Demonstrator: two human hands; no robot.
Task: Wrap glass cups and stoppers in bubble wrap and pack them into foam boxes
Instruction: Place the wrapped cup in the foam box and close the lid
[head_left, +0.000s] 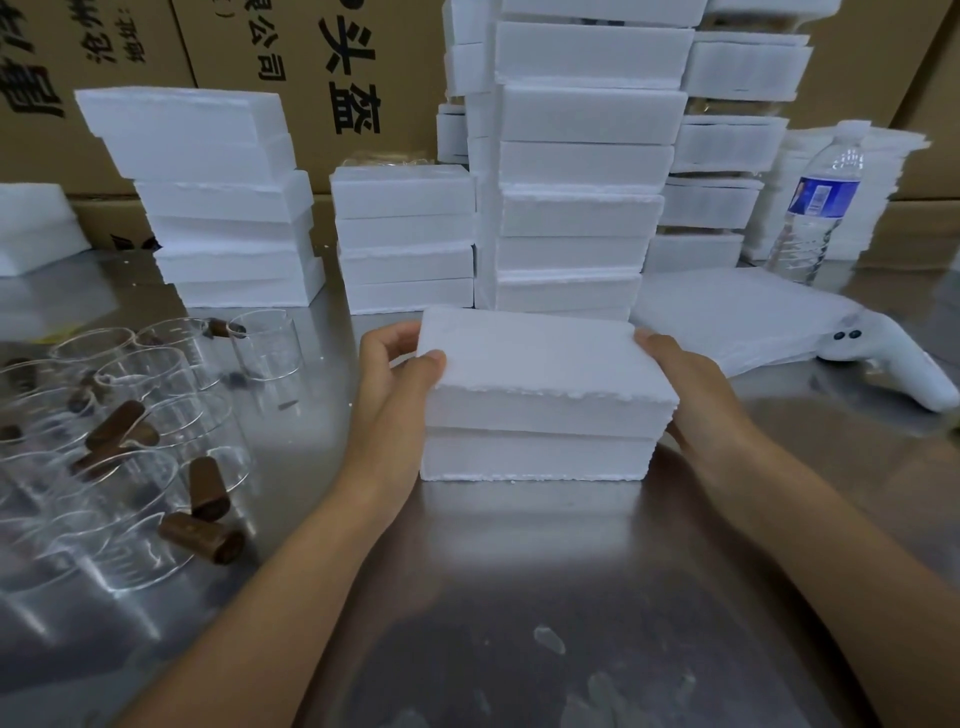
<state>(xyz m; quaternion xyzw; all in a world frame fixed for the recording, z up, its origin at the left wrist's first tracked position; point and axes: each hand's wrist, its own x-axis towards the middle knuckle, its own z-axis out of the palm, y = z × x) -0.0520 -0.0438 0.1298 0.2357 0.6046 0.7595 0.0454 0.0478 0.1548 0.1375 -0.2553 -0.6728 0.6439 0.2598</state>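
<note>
A white foam box (540, 395) made of a lid half on a bottom half stands on the steel table (519, 571) in front of me. My left hand (397, 374) grips the lid's left end, thumb on top and fingers behind. My right hand (685, 384) grips the lid's right end. To the left lie several clear glass cups (140, 374) on their sides, with brown stoppers (202, 535) scattered among them. A pile of bubble wrap sheets (727, 317) lies at the right behind the box.
Stacks of closed foam boxes (582, 171) rise behind the one I hold, with lower stacks (223, 208) to the left. A water bottle (815, 208) stands at the back right. A white hand-held controller (893, 364) lies at the right. Cardboard cartons (249, 62) form the back wall.
</note>
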